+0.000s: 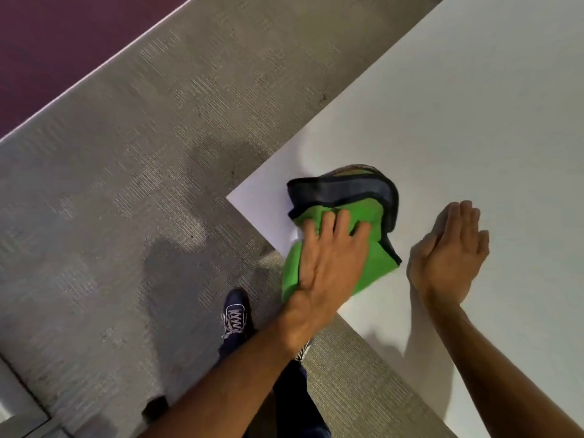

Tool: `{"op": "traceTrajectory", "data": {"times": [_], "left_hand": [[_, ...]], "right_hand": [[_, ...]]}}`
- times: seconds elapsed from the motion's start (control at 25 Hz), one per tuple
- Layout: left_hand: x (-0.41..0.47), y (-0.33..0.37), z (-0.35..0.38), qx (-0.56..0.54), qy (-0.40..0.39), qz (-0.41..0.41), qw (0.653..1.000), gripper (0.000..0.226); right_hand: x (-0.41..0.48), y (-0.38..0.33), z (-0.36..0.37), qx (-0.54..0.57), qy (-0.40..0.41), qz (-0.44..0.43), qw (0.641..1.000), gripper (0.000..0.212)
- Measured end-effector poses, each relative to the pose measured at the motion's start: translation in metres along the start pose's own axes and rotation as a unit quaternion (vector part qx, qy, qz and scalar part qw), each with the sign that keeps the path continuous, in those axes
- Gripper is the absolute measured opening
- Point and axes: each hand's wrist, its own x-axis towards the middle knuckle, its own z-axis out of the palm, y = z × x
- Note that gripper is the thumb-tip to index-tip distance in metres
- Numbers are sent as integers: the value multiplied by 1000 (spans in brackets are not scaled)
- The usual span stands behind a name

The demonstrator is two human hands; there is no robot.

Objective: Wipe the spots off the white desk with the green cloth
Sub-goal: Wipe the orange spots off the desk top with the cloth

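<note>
Near the table (474, 121) corner: green cloth (376, 257) bunched flat under left hand (328, 257), fingers spread, pressing down. Right hand (448, 254) open, empty, resting beside. No spots visible on exposed surface; wiping apparently under way, remainder undeterminable.

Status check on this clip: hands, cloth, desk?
Left hand pressing green cloth flat at desk corner. Right hand open, empty, beside it. No spots visible; nothing in the way.

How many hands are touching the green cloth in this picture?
1. The left hand presses flat on the green cloth near the corner of the white desk. The right hand is beside the cloth, apart from it, empty.
</note>
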Motion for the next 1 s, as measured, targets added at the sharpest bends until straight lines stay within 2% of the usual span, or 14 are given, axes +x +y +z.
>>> {"op": "traceTrajectory", "data": {"times": [0.08, 0.12, 0.28, 0.4, 0.48, 0.56, 0.64, 0.76, 0.84, 0.92, 1.0], "left_hand": [[-13, 20, 4, -9, -15, 68, 998, 16], [-12, 17, 4, -11, -14, 71, 997, 16], [32, -45, 5, 44, 54, -26, 997, 11], [74, -90, 7, 86, 43, -108, 989, 29], [84, -93, 9, 87, 44, -160, 982, 32], [87, -74, 12, 87, 51, -176, 979, 31], [82, -40, 13, 73, 54, -148, 985, 27], [50, 20, 15, 0, 45, -31, 999, 6], [32, 37, 18, -8, 31, 28, 999, 9], [45, 31, 19, -7, 36, 26, 999, 7], [88, 23, 23, 15, 63, -21, 998, 2]], "right_hand": [[0, 3, -1, 1, -6, -10, 1000, 65], [0, 4, -2, 4, -7, -16, 1000, 66], [0, 1, -4, 18, -7, -9, 1000, 67], [0, 1, -3, 7, -7, -6, 1000, 66], [0, 1, 0, 2, -7, -7, 1000, 66], [0, 2, 2, -4, -6, -3, 1000, 64], [0, 3, 2, -8, -13, 1, 1000, 62], [0, 5, -1, 8, -29, -1, 1000, 69], [0, 6, -4, 38, -28, -1, 999, 72], [0, 5, -5, 50, -18, 1, 999, 72], [0, 4, -4, 44, -8, -1, 999, 73]]}}
